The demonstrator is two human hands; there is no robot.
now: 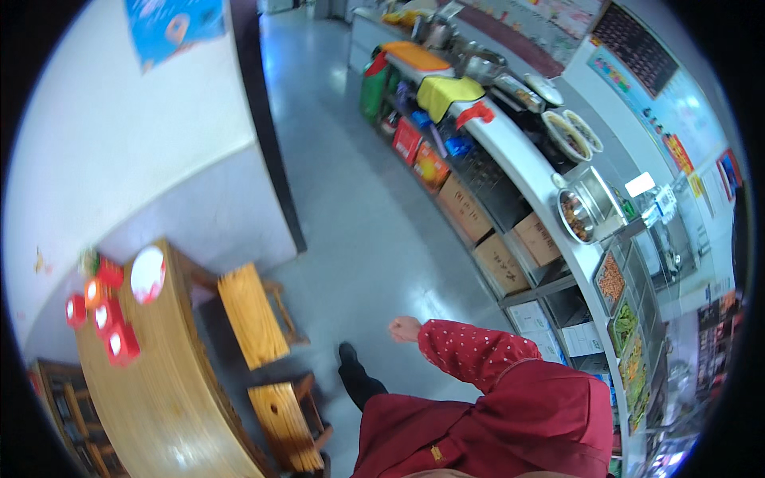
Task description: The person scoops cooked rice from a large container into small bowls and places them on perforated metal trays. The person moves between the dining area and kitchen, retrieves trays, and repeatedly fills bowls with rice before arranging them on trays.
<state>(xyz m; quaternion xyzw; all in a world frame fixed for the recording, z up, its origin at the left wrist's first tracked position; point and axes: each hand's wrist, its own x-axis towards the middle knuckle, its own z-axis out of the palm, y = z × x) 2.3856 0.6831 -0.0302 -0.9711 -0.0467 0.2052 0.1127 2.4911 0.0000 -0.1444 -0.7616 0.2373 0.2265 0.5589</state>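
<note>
My right hand [405, 328] hangs in front of my body over the grey floor, fingers curled in with nothing showing in them. Its arm wears a red sleeve [470, 348] with white dots and reaches in from the right. My left hand is out of the picture. A dark red apron [510, 422] covers my front, and one dark shoe [347, 354] shows ahead on the floor. The hand touches nothing; the wooden stools and the counter stand apart from it on either side.
Left stands a wooden table [159, 390] with red containers [107, 319] and a round white plate [148, 275]. Two wooden stools [253, 315] line its edge. Right runs a long white counter [518, 171] with a steel pot [575, 217], food trays [610, 283], and cardboard boxes [464, 205] beneath.
</note>
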